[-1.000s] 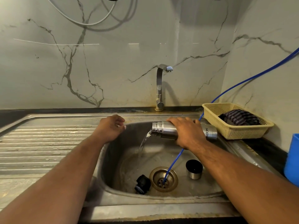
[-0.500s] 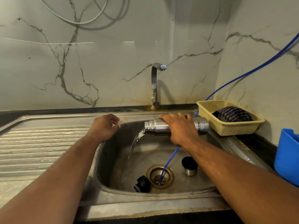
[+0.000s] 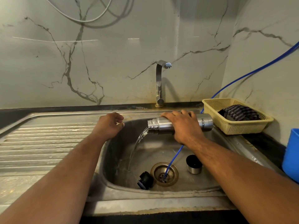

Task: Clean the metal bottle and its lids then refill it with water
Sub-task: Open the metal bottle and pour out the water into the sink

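Right hand [image 3: 184, 127] is clasping the tipped steel bottle [image 3: 156, 126], draining rinse-water toward seven o'clock; left hand [image 3: 108, 126] is idling empty; black stopper [image 3: 145, 180] likely needs washing next.

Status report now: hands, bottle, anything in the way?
Right hand grips metal bottle sideways, water pouring out. Left hand idle at sink rim. Blue hose runs into drain.

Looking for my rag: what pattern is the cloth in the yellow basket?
The cloth is dark with thin pale stripes, shown in the head view.
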The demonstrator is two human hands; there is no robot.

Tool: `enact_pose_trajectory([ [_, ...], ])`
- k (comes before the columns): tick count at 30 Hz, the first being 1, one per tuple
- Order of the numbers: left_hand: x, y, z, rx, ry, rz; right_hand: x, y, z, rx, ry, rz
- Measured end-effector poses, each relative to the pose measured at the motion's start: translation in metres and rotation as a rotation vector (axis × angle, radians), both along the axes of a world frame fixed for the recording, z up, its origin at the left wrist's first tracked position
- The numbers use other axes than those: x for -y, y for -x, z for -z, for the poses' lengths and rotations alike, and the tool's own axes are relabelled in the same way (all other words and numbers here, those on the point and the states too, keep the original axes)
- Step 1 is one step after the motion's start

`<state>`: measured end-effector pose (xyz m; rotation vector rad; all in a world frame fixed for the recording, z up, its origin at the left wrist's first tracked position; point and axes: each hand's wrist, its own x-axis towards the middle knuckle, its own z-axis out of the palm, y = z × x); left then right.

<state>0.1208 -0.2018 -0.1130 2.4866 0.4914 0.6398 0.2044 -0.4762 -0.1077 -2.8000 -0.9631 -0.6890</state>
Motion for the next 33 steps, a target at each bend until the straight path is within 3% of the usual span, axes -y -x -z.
enact_pose_trajectory([
  [33, 0.0071, -0.0001, 0.0001, -0.012, -0.021, 0.02, 0.0004, 0.0025, -0.0076, 0.054, 0.0, -0.002],
])
